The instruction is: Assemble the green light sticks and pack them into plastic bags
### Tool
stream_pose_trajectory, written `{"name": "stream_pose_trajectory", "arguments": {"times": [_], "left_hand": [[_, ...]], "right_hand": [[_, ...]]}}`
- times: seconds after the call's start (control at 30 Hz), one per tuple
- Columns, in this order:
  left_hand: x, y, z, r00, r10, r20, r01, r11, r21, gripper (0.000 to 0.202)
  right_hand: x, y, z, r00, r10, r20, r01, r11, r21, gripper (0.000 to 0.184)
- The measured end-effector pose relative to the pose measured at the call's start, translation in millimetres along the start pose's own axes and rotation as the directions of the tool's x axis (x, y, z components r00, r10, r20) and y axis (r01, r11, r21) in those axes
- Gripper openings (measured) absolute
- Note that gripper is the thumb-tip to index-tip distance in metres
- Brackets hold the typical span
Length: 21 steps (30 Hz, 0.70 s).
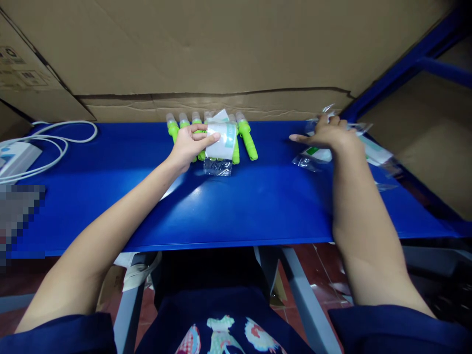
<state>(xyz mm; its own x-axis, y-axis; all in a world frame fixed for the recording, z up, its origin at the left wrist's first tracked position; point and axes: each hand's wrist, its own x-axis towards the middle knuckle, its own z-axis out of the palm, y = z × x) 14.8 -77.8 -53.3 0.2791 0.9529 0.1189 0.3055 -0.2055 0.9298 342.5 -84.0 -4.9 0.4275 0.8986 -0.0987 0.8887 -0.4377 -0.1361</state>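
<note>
My left hand (191,143) pinches a clear plastic packet (221,140) with a white and green printed insert, thumb on its front. Behind and under the packet lies a row of several lime-green flashlight-like sticks with clear caps, among them a green stick (248,137) at the right end; the packet hides some of them. At the right, my right hand (330,132) is over a loose heap of similar clear packets (376,150), fingers spread and thumb stretched to the left. Its fingertips touch or hover just over the plastic; I cannot tell which.
A blue tabletop (280,206) runs across, backed by a tall cardboard wall (221,49). On the left are a white device (18,160) and a looped white cable (64,140). A blue metal frame (401,59) slants at the right.
</note>
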Motion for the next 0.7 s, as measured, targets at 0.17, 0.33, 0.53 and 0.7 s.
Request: {"name": "stream_pose_trajectory", "arguments": {"times": [0.17,0.33,0.53,0.7], "left_hand": [[-1,1,-1.3,0.999,-0.005,-0.033,0.001,0.993,-0.114,0.083],[-3,3,-1.7,0.999,-0.008,-0.042,0.001,0.987,-0.159,0.08],[-3,5,-4.4,0.994,-0.107,-0.009,0.105,0.986,-0.126,0.073],[-4,10,0.1,0.982,-0.189,-0.021,0.182,0.968,-0.171,0.046]], "right_hand": [[2,9,-1,0.995,0.034,0.09,-0.03,0.998,-0.047,0.104],[6,19,-4,0.991,0.069,0.111,-0.063,0.996,-0.059,0.106],[20,35,-2,0.988,0.079,0.134,-0.07,0.995,-0.07,0.095],[27,36,-3,0.995,0.059,0.08,-0.055,0.997,-0.052,0.083]]}}
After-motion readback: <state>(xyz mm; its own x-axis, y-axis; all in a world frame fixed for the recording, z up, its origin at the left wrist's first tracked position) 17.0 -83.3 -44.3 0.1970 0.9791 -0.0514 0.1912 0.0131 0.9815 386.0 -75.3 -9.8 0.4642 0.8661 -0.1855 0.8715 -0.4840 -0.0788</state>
